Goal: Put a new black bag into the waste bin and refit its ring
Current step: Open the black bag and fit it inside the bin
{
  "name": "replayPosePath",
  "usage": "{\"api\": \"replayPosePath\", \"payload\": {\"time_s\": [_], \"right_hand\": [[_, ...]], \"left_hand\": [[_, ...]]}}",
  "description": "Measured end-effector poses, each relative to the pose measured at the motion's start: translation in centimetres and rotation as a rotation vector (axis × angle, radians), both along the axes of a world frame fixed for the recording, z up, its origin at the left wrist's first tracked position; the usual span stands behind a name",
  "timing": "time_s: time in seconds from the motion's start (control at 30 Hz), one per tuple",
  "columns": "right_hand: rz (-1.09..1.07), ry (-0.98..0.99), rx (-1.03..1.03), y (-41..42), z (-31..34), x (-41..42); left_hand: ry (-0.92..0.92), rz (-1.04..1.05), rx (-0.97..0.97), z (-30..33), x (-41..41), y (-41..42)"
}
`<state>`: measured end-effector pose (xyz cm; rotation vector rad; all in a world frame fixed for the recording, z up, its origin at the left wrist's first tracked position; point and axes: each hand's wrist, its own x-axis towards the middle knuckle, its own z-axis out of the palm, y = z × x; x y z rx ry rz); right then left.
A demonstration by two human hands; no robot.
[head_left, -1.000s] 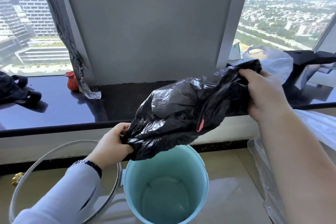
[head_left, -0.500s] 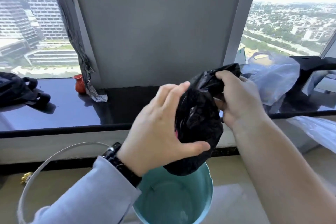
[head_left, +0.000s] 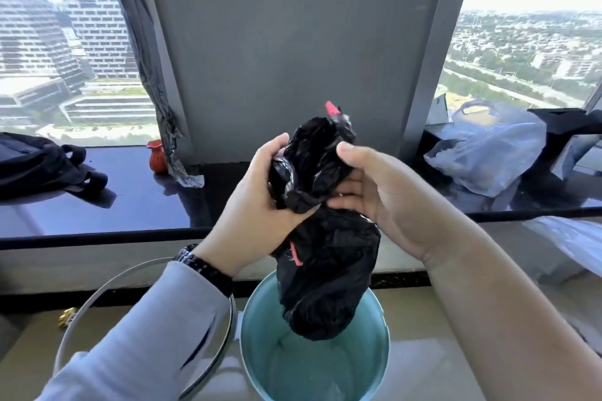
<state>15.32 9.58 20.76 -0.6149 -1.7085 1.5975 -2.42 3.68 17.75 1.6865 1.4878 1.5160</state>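
A crumpled black bag (head_left: 325,273) with red drawstring bits hangs bunched between both hands, its lower end dipping just inside the mouth of the light blue waste bin (head_left: 254,348) on the floor. My left hand (head_left: 257,202) grips the bag's upper part from the left. My right hand (head_left: 374,192) pinches the same bunch from the right. The bin's grey ring (head_left: 97,290) lies on the floor to the bin's left, partly hidden by my left sleeve.
A dark window sill (head_left: 136,205) runs across behind the bin. On it are a black backpack (head_left: 35,163) at far left, a small red pot (head_left: 157,159), and a translucent plastic bag (head_left: 488,153) at right. A grey pillar (head_left: 293,42) stands straight ahead.
The bag, first stretched wide between my hands, has been gathered into a tight vertical bunch. Both hands came together at the centre, and the bag's bottom dropped into the bin's mouth.
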Motion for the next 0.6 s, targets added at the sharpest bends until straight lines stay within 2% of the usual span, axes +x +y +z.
{"api": "replayPosePath", "payload": {"time_s": [0.1, 0.23, 0.3, 0.4, 0.53, 0.6], "right_hand": [[0.041, -0.123, 0.159, -0.7, -0.2, -0.3], [-0.190, -0.418, 0.425, -0.8, -1.5, -0.1], [-0.201, -0.563, 0.446, -0.8, -2.7, -0.1], [-0.122, -0.576, 0.327, -1.1, -5.6, -0.1], [-0.119, -0.330, -0.051, -2.1, -10.5, 0.0], [-0.124, -0.260, -0.152, -2.0, -12.2, 1.0]], "left_hand": [[-0.054, 0.005, 0.010, 1.0, -0.5, -0.1], [-0.162, 0.032, 0.011, 1.8, -1.4, -0.1], [-0.291, 0.003, 0.016, 1.9, -1.9, 0.0], [-0.526, -0.008, 0.037, 2.1, -2.5, 0.0], [-0.839, 0.027, 0.086, 2.9, -3.4, -0.2], [-0.954, 0.040, 0.085, 3.1, -4.5, -0.1]]}}
